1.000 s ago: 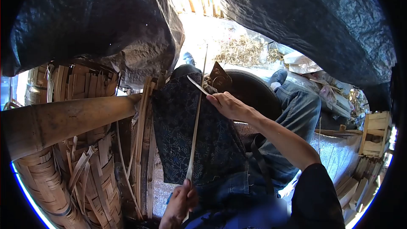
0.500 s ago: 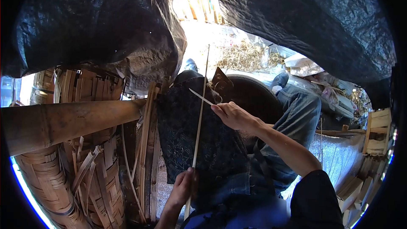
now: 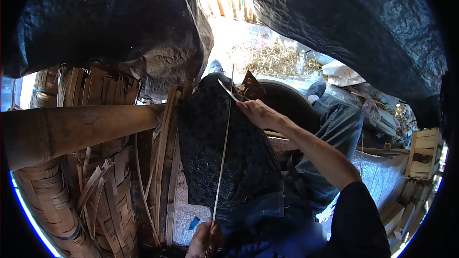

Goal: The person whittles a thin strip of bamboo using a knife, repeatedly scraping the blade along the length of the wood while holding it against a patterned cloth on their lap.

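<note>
One thin bamboo strip [image 3: 223,148] runs from 6 o'clock up to just past centre over one dark patterned cloth [image 3: 220,148] on the knee. The left hand [image 3: 204,241] is closed around its lower end at 6 o'clock, partly cut off by the frame edge. The right hand [image 3: 258,113] at centre is closed on one knife [image 3: 228,91] whose blade meets the strip; its handle is hidden. One thick bamboo pole [image 3: 76,131] lies at 9 o'clock, over woven baskets [image 3: 71,205] too overlapped to count.

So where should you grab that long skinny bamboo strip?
Probably near its lower end, coming from below, where the left hand grips it now. The bamboo strip is long, thin and nearly upright across the dark cloth, and the right hand holds a blade against its upper part.
</note>
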The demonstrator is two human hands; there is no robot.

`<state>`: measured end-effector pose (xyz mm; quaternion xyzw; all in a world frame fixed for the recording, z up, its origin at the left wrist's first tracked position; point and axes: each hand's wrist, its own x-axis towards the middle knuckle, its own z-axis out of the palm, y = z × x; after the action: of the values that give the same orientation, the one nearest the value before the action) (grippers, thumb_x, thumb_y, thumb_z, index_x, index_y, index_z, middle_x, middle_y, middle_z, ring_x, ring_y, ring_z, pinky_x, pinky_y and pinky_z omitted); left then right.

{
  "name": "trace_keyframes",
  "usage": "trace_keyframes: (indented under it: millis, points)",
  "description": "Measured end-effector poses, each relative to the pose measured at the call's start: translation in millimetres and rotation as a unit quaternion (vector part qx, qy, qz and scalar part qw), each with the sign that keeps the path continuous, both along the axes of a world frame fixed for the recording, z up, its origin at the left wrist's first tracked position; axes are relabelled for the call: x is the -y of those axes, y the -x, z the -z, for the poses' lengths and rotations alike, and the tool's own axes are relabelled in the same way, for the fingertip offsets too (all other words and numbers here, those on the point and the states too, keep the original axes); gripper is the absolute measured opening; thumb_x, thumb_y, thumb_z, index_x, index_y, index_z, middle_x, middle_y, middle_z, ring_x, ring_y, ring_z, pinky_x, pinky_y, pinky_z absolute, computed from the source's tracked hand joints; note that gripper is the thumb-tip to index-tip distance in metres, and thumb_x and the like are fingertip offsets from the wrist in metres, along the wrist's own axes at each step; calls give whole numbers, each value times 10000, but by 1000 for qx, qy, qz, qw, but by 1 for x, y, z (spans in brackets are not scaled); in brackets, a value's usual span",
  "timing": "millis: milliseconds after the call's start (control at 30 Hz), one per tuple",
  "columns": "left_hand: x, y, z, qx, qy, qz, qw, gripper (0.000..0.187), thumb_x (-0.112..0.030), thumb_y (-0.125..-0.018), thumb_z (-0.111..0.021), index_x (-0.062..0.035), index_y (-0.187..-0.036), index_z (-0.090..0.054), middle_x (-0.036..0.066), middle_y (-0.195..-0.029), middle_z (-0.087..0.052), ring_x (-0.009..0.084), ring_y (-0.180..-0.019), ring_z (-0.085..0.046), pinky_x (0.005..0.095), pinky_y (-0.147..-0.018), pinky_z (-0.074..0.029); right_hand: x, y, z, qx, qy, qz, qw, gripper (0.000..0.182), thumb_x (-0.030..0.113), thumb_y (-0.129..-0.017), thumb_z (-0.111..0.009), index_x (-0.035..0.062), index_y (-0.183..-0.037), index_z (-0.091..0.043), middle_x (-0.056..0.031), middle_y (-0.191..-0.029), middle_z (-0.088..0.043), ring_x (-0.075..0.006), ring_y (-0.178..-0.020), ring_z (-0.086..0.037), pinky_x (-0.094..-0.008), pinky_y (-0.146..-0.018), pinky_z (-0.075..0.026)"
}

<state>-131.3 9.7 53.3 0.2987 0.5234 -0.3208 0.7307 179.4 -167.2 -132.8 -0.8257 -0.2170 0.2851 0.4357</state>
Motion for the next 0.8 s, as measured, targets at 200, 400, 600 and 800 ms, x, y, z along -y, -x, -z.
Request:
trace_keyframes:
  millis: [200,400,600,800]
  points:
    - [15,-18,-16,-116,-116,13,986,320,-480,-921,-427,-185,-822,-500,-43,-610,-416,75,-425,-341,196,-370,-263,-3,-30,18,71,14,17,997,457,312,-985,-344,-24,-761,-558,-220,-645,-564,-350,-626,-580,-418,-561,-441]
    - [-7,-20,-3,13,-117,96,988,353,-411,-953,-391,-128,-759,-477,-20,-543,-394,79,-407,-350,218,-379,-281,27,-74,70,-66,132,279,949,628,455,-971,-222,-35,-821,-585,-225,-813,-615,-350,-784,-598,-461,-732,-448]
    - [5,-98,34,181,-329,308,874,397,-315,-957,-430,-8,-731,-543,8,-542,-441,66,-480,-431,244,-440,-335,26,-13,-17,-144,29,217,965,658,551,-944,-257,10,-748,-576,-67,-593,-468,-176,-565,-471,-337,-567,-384]
    - [14,-120,37,211,-331,312,865,416,-332,-953,-431,6,-745,-556,20,-558,-462,71,-498,-458,244,-460,-360,-3,19,-58,-219,-116,160,955,529,521,-928,-399,51,-785,-594,47,-544,-395,-66,-465,-387,-271,-450,-302]
